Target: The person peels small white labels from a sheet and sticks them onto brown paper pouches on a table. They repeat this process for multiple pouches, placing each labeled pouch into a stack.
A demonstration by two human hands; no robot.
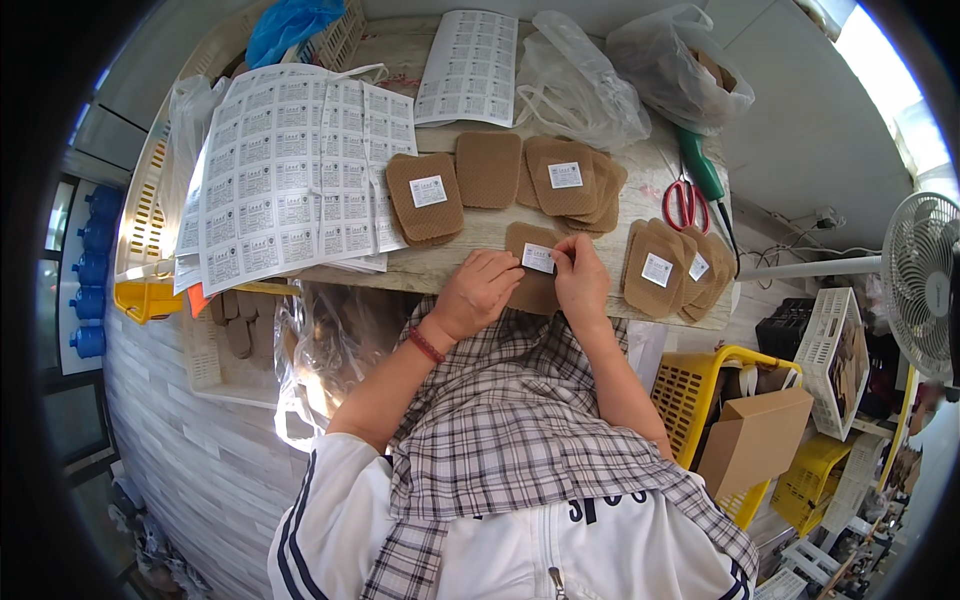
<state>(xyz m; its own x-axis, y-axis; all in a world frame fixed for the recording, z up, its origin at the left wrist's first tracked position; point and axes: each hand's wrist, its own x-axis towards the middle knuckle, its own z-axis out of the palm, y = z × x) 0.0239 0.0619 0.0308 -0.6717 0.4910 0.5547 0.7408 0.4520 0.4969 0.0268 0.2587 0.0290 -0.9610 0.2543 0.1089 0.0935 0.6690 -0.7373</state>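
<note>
At the table's front edge lies a brown textured pad (533, 294) with rounded corners, a small white printed label (539, 257) on its upper part. My right hand (583, 277) pinches the label's right edge between thumb and finger. From the other side my left hand (478, 291) grips the pad with closed fingers, their tips beside the label's left edge. Whether the label is stuck down all over cannot be told. Labelled pads (425, 197) are stacked beyond my left hand, and more labelled pads (657, 268) overlap to the right. An unlabelled pad (488, 170) sits between stacks at the back.
Printed label sheets (270, 180) cover the table's left side; another sheet (466, 68) lies at the back. Red-handled scissors (684, 203) rest near a green-handled tool (700, 165). Clear plastic bags (585, 85) stand behind. A yellow basket (684, 400) and a fan (920, 285) are at right.
</note>
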